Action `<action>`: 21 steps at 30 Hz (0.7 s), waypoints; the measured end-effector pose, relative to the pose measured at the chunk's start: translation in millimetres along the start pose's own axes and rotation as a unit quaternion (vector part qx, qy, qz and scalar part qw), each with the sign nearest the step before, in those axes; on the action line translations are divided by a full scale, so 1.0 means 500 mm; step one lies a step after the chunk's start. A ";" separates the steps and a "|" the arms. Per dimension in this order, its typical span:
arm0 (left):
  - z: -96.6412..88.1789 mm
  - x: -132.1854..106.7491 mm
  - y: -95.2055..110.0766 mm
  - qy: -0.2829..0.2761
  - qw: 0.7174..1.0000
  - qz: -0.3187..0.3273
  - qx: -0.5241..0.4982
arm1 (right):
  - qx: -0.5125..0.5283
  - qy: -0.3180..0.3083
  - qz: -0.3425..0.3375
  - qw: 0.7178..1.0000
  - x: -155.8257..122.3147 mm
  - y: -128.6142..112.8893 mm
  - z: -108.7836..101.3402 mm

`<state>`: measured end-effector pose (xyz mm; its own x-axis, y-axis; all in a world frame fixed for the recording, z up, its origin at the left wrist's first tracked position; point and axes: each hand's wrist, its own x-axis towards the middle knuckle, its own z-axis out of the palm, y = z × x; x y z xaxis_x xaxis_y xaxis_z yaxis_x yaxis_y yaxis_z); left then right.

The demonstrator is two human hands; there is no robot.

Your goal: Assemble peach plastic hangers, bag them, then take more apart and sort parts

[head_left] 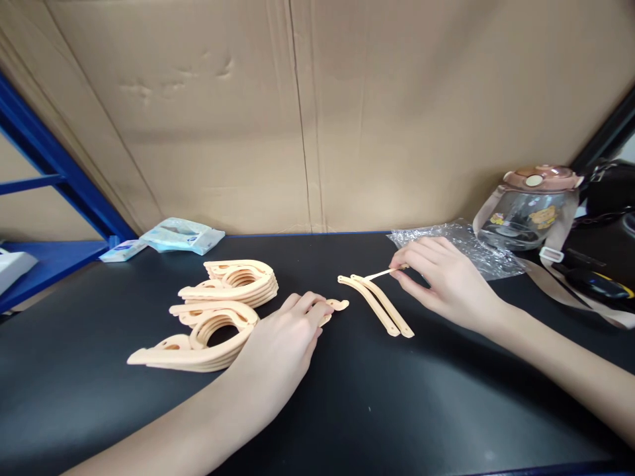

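My left hand [288, 340] lies on the black table with its fingers curled over a small peach plastic hook piece [338, 305]. Just left of it sit two stacks of peach hanger parts [221, 311], one behind the other. My right hand [439, 277] pinches the end of a thin peach plastic strip [381, 274] between thumb and fingers, holding it just above the table. Two curved peach bars [380, 304] lie side by side below that strip.
A crumpled clear plastic bag [464, 244] lies behind my right hand. A clear bottle with a brown lid [533, 205] and strap stands at right, next to dark gear [600, 277]. Tissue packets [181, 235] lie at back left. A blue rack [54, 172] and a cardboard wall [317, 112] border the table.
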<state>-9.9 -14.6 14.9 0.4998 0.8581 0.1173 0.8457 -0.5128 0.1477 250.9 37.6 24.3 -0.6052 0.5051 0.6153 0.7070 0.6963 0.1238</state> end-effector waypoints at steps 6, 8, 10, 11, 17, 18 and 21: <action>-0.005 0.001 0.010 0.009 1.000 0.007 0.027 | -0.002 0.007 -0.015 1.000 0.000 0.002 0.001; -0.007 0.001 0.009 0.010 1.000 0.007 0.022 | -0.002 0.005 -0.014 1.000 0.000 0.003 0.000; -0.010 0.000 0.009 0.008 1.000 0.002 0.013 | -0.002 0.004 -0.012 1.000 0.001 0.003 -0.001; -0.011 0.000 0.009 0.004 1.000 -0.003 0.011 | -0.001 0.003 -0.011 1.000 0.001 0.004 -0.002; -0.013 0.001 0.013 -0.016 0.998 -0.027 0.062 | 0.029 -0.006 0.016 0.999 0.000 0.000 -0.005; -0.011 0.003 0.013 -0.015 0.997 -0.025 0.072 | 0.051 -0.014 0.029 0.998 0.000 -0.003 -0.006; -0.005 0.012 0.013 -0.003 0.994 -0.015 0.104 | 0.144 -0.068 0.063 0.985 -0.002 -0.015 -0.008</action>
<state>-1.8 -13.0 18.8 0.4741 0.8736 0.1097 0.8805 -0.4710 -0.0548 247.4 29.7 26.1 -0.5764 0.6475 0.4986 0.6586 0.7292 -0.1856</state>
